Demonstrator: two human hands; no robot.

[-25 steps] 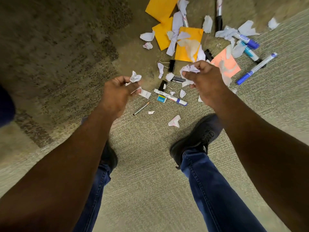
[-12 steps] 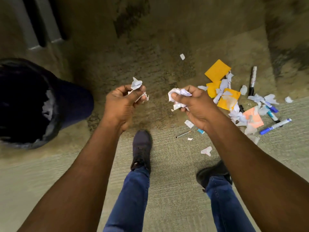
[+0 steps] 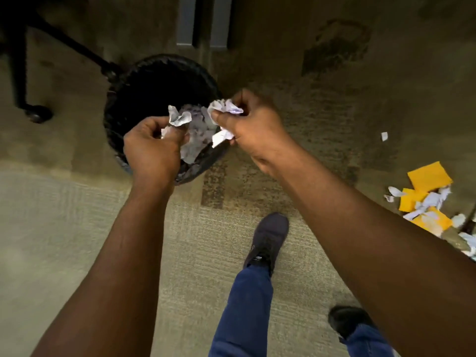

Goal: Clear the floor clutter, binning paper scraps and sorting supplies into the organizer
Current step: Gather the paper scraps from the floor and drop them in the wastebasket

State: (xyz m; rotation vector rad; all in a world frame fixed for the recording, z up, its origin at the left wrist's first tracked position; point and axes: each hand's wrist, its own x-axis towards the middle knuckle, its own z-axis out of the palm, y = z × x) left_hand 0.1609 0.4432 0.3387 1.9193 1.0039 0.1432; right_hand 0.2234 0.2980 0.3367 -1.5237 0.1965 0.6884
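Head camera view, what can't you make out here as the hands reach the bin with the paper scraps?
- Bin: its near rim and part of its contents, hidden by the left hand and right hand.
- Paper scraps: how many each grip holds, covered by curled fingers.
- Floor clutter: cut off by the right edge; no markers or clips are visible.
- Organizer: not in view.

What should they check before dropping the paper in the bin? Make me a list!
1. Left hand holds its crumpled scraps: ok.
2. Right hand holds its paper wad: ok.
3. Left hand over the black bin: ok.
4. Right hand over the bin: not ok, it sits past the rim.
5. Room left in the bin: ok.
6. Floor cleared: not ok, yellow notes and scraps remain.
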